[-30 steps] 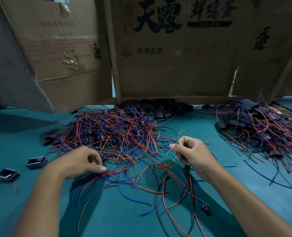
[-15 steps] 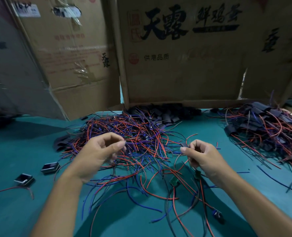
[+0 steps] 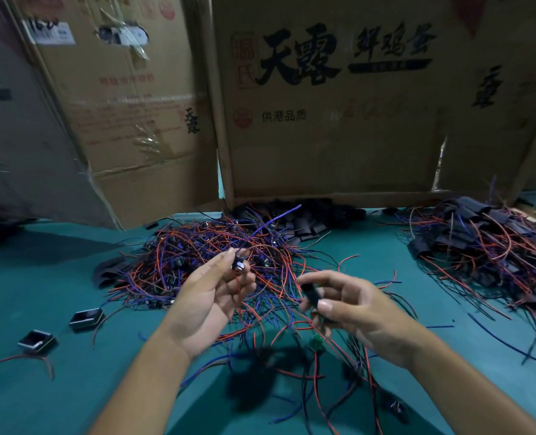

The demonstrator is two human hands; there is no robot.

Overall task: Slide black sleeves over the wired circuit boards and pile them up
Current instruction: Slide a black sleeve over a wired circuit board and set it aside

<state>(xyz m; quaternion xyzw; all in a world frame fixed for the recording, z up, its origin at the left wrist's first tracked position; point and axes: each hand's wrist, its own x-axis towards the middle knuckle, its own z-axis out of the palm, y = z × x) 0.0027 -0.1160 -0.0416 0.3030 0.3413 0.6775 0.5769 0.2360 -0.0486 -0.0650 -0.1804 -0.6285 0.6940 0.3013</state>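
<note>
Head view: left hand (image 3: 211,296) pinches wired board (image 3: 239,265) at frame centre, right hand (image 3: 351,304) clamps sleeve (image 3: 311,295) just right and lower, long axis tilted up-left toward board, hands apart, gap between them open.

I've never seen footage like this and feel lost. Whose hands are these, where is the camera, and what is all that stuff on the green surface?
There is no machine: a person wears the camera on their head, looking down at their own hands. The left hand pinches a small wired part; the right hand holds a black sleeve. On the teal table lie a tangle of red and blue wires, loose black sleeves by the cardboard boxes, and a sleeved pile at right.
</note>
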